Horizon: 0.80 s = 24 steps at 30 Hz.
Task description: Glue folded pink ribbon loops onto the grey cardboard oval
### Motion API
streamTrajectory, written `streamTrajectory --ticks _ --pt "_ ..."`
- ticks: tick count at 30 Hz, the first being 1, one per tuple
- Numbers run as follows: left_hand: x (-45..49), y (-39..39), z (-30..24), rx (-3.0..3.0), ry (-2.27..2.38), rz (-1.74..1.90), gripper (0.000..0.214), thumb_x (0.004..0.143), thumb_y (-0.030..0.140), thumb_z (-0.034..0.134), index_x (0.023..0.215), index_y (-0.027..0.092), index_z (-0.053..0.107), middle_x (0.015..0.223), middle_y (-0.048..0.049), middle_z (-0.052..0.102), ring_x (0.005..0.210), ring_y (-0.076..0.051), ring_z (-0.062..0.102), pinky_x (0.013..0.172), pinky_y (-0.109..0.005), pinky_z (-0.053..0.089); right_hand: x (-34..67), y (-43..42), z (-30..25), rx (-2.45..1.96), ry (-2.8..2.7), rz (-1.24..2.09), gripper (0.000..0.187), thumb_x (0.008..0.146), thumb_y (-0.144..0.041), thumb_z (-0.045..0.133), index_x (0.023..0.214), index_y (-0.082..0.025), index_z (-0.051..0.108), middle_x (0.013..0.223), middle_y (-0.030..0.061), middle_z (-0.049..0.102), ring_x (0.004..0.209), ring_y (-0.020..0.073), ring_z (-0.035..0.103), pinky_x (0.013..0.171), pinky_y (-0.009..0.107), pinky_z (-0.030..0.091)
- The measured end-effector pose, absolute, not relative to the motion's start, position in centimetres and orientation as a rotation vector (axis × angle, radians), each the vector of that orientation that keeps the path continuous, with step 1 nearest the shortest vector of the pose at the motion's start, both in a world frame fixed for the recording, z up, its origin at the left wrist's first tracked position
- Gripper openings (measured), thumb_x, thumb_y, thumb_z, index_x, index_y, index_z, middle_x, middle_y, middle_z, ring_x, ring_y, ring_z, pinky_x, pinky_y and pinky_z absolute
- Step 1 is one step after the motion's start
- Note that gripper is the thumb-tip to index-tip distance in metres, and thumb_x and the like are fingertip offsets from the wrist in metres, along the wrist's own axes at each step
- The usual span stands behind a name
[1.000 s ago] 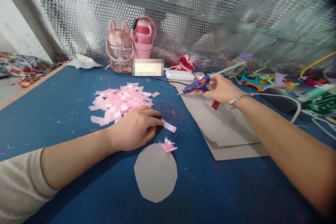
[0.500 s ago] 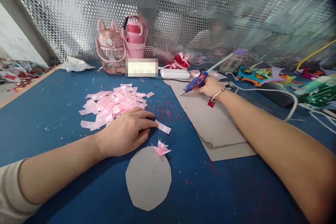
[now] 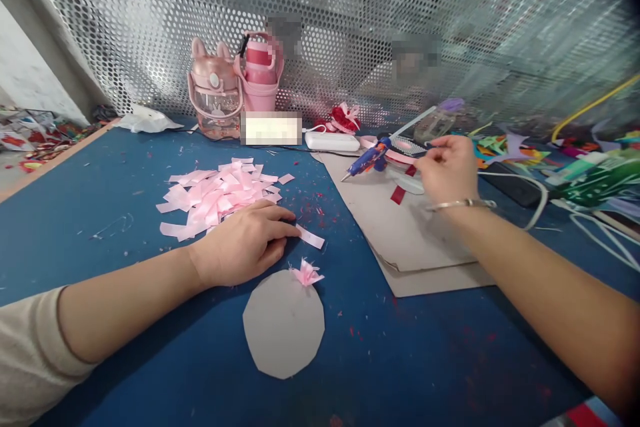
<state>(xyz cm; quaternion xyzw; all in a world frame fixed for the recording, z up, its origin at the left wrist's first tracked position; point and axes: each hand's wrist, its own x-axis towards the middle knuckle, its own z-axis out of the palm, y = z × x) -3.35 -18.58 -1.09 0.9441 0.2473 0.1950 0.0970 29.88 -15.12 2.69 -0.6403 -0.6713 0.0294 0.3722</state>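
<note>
My left hand [image 3: 250, 240] lies palm down on the blue table, fingers stretched out, the index fingertip at the left end of a pink ribbon strip [image 3: 311, 237]. Behind it is a heap of pink ribbon pieces [image 3: 220, 190]. Nearer to me lies a grey cardboard disc [image 3: 284, 330] with a folded pink ribbon petal [image 3: 307, 273] on its far edge. My right hand [image 3: 447, 170], with a bracelet, is raised over the cardboard sheets, thumb and fingers drawn together; what they hold, if anything, I cannot make out. A blue glue gun [image 3: 369, 159] rests left of it, apart from the hand.
Grey cardboard sheets [image 3: 400, 240] lie at right, with a dark red scrap [image 3: 398, 195] on top. Pink bottles [image 3: 216, 97], a white power strip [image 3: 332, 141] and a red ribbon flower [image 3: 345, 118] stand along the perforated metal screen [image 3: 340, 33]. White cables [image 3: 537, 197] and coloured scraps clutter the right.
My right hand has let go of the glue gun and moved right, its fingers drawing together. The gun stays on the cardboard. My left hand has stayed by the strip; the view has shifted slightly.
</note>
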Motion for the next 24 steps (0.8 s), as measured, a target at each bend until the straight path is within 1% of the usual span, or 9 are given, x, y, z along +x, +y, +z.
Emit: streamTrajectory --ticks 2,4,5,8,11,15,21,23,24 --pt "-3.3 -18.5 -1.2 2.792 0.728 0.580 0.038 0.091 0.014 0.044 0.113 0.016 0.074 0.121 -0.0141 0.069 0.107 -0.029 0.066 0.093 -0.047 0.056 27.1 -18.1 2.7 -1.603 -1.833 0.165 0.024 0.088 -0.026 0.050 0.105 -0.017 0.064 0.088 0.0085 0.067 0.070 0.0166 0.059 0.068 0.032 0.048" --pt "-3.3 -18.5 -1.3 2.782 0.725 0.597 0.038 0.091 0.014 0.044 0.113 0.015 0.075 0.121 -0.0143 0.069 0.107 -0.029 0.066 0.094 -0.046 0.055 24.3 -20.2 2.3 -1.522 -2.098 0.402 0.015 0.074 -0.026 0.072 0.088 -0.021 0.073 0.078 0.0015 0.067 0.065 0.0134 0.059 0.063 0.026 0.048" --pt "-3.3 -18.5 -1.3 2.776 0.726 0.606 0.038 0.091 0.013 0.044 0.112 0.015 0.075 0.120 -0.0145 0.070 0.107 -0.029 0.066 0.094 -0.046 0.055 23.1 -20.8 2.1 -1.465 -2.291 0.554 0.017 0.074 -0.021 0.072 0.090 -0.021 0.075 0.079 0.0013 0.067 0.066 0.0125 0.059 0.062 0.025 0.048" --pt "-3.2 -18.6 -1.4 2.766 0.727 0.620 0.038 0.090 0.013 0.044 0.111 0.014 0.075 0.119 -0.0150 0.070 0.106 -0.029 0.066 0.093 -0.047 0.055 21.2 -20.9 1.5 -1.401 -2.429 0.647 0.021 0.078 -0.020 0.072 0.098 -0.019 0.076 0.076 0.0006 0.065 0.062 0.0099 0.056 0.055 0.021 0.045" --pt "-3.1 -18.6 -1.3 2.763 0.729 0.624 0.037 0.088 0.013 0.046 0.110 0.015 0.075 0.118 -0.0153 0.071 0.106 -0.030 0.066 0.094 -0.048 0.054 21.2 -20.1 0.9 -1.333 -2.438 0.583 0.019 0.080 -0.024 0.073 0.098 -0.020 0.077 0.072 -0.0008 0.064 0.058 0.0083 0.054 0.052 0.020 0.042" --pt "-3.0 -18.7 -1.1 2.709 0.753 0.637 0.037 0.086 0.012 0.046 0.109 0.016 0.076 0.117 -0.0148 0.071 0.105 -0.029 0.066 0.094 -0.048 0.053 21.2 -19.8 0.1 -1.145 -2.480 0.431 0.011 0.085 -0.019 0.068 0.090 -0.021 0.078 0.074 -0.0011 0.068 0.062 0.0080 0.059 0.060 0.020 0.046" --pt "-2.8 -19.2 -0.7 2.457 0.904 0.803 0.034 0.081 0.013 0.054 0.107 0.021 0.074 0.114 -0.0088 0.073 0.108 -0.024 0.065 0.098 -0.040 0.051 20.9 -20.6 -0.7 -0.866 -2.378 0.020 0.015 0.092 -0.017 0.061 0.090 -0.018 0.077 0.076 0.0014 0.072 0.066 0.0098 0.065 0.061 0.021 0.049" --pt "-2.7 -20.1 0.4 2.292 1.084 0.971 0.031 0.086 0.020 0.051 0.112 0.016 0.069 0.109 -0.0120 0.071 0.103 -0.024 0.065 0.091 -0.039 0.053 21.1 -21.4 -0.1 -0.794 -2.265 -0.177 0.017 0.093 -0.016 0.059 0.091 -0.016 0.076 0.077 0.0038 0.072 0.068 0.0115 0.065 0.061 0.023 0.049" --pt "-2.6 -20.9 1.2 2.192 1.185 1.056 0.032 0.092 0.025 0.045 0.113 0.013 0.065 0.101 -0.0134 0.070 0.093 -0.023 0.066 0.082 -0.039 0.055 21.2 -21.9 0.5 -0.756 -2.207 -0.266 0.016 0.092 -0.014 0.059 0.091 -0.016 0.075 0.076 0.0043 0.072 0.068 0.0119 0.065 0.061 0.023 0.049"
